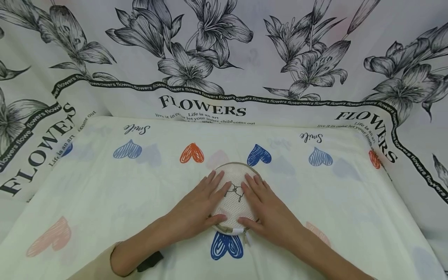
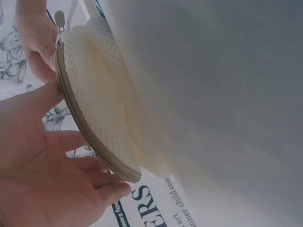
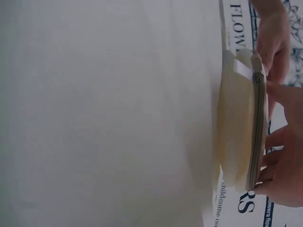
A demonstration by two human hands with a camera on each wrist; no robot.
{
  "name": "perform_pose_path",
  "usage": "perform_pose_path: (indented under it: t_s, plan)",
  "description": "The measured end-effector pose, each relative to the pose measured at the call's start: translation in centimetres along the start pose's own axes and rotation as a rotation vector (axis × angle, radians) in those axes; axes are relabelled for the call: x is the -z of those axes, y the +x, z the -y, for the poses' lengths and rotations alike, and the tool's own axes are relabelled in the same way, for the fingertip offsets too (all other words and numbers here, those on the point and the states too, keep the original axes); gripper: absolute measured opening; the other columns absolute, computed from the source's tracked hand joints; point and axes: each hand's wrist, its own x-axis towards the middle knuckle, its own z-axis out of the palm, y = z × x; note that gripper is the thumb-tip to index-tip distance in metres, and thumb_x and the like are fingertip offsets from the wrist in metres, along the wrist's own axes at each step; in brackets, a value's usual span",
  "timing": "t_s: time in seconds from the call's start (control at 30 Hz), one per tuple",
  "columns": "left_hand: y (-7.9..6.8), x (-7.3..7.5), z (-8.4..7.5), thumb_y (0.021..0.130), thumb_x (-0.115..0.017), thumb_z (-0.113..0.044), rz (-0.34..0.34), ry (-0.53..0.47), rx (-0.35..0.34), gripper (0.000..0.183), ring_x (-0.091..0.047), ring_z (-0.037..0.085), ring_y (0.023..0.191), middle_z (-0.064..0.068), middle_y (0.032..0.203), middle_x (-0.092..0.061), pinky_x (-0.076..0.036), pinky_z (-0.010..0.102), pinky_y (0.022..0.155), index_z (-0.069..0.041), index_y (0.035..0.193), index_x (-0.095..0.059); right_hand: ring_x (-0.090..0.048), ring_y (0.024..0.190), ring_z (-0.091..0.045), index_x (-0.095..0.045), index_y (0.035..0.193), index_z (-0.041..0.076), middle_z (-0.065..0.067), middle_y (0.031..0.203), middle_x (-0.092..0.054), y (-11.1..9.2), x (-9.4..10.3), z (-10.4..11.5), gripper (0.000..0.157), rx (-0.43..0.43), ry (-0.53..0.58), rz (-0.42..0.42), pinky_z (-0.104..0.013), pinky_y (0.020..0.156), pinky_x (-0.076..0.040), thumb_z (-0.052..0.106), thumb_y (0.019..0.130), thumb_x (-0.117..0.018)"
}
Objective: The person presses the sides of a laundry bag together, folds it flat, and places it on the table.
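Observation:
A round white mesh laundry bag point(image 1: 232, 213) with a zipper round its rim sits at the middle of the bed-like surface. A small bow-like line drawing point(image 1: 237, 190) marks its top. My left hand point(image 1: 201, 204) rests on the bag's left side, fingers spread and fairly straight. On the right side lies my right hand point(image 1: 269, 208), fingers extended over the top. Both thumbs point inward at the near rim. The tan zipper edge point(image 2: 90, 130) runs beneath the left fingers in the left wrist view. The zipper pull point(image 3: 256, 61) hangs by a white tab in the right wrist view.
A white cloth point(image 1: 168, 186) printed with hearts covers the surface. Behind it hangs a white curtain point(image 1: 252, 66) with black flowers and lettering. A small dark object point(image 1: 150, 261) shows beside the left forearm, partly hidden by it.

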Motion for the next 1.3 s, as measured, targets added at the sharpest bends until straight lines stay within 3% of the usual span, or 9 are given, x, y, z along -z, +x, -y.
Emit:
perform_pose_path:
  t_s: [0.7,1.3]
  plan:
    - [0.2,-0.5,0.1,0.096,-0.061,-0.047,0.079,0.143,-0.058,0.082,-0.010,0.040,0.150,0.022,0.163,-0.014,-0.019,0.048,0.120,-0.005,0.157,-0.027,-0.016,0.149,-0.038,-0.028,0.155,0.000,-0.020,0.163,-0.016,0.3,-1.1,0.0,0.091,0.049,-0.150,0.067,-0.048,0.119,-0.021,0.059,0.093,-0.058]
    - [0.5,-0.4,-0.3,0.098,-0.056,-0.050,0.141,0.203,-0.057,0.080,-0.015,0.041,0.149,0.024,0.162,-0.016,-0.022,0.048,0.119,-0.001,0.155,-0.028,-0.017,0.148,-0.041,-0.026,0.155,-0.003,-0.022,0.163,-0.016,0.7,-1.2,0.1,0.087,0.046,-0.160,0.173,-0.050,0.117,-0.024,0.056,0.096,-0.053]
